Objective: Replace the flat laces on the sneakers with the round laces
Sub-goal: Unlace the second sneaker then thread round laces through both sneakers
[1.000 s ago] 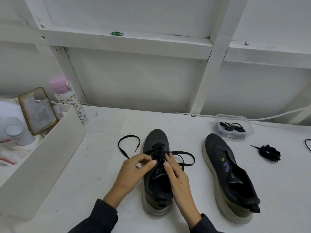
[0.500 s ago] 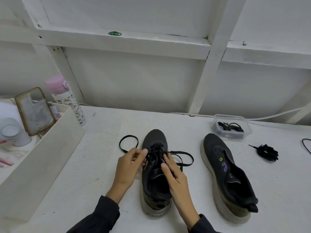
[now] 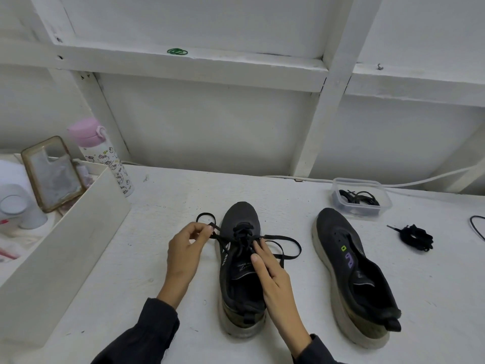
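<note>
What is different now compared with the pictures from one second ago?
The left hand moved from the middle of the laced sneaker out to its left, pinching the flat lace and pulling it sideways. The right hand stayed resting on that sneaker. The second sneaker and the lace bundle did not move.

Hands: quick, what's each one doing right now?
Left hand: pinches the flat lace, left of the laced sneaker.
Right hand: open, straight fingers resting on that sneaker, holding nothing.
</note>
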Demonstrator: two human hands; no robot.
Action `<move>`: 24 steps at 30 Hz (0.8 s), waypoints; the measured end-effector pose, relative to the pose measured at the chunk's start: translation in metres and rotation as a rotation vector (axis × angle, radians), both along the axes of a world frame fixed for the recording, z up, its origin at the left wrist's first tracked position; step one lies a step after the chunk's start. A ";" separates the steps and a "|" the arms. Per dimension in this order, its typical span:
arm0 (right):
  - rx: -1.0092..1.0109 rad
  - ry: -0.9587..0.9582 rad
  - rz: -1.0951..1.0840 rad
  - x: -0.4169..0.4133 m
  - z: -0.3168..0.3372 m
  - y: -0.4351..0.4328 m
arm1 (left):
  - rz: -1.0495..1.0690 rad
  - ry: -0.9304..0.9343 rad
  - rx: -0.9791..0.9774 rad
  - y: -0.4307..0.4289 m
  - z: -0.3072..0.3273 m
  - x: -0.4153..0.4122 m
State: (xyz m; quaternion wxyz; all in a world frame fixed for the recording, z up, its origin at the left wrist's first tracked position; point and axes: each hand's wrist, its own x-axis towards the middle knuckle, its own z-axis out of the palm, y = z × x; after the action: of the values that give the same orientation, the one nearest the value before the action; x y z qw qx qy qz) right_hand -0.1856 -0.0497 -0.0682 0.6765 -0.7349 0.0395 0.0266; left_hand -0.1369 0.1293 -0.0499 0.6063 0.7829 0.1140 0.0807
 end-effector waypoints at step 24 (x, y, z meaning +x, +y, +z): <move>-0.005 0.013 -0.013 0.000 0.001 0.000 | -0.259 0.118 -0.053 -0.008 0.006 -0.009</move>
State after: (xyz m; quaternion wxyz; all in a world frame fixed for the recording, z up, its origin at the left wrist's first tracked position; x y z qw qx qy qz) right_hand -0.1857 -0.0494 -0.0671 0.6746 -0.7361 0.0486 0.0269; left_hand -0.1456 0.1216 -0.0436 0.6244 0.7781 0.0494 -0.0474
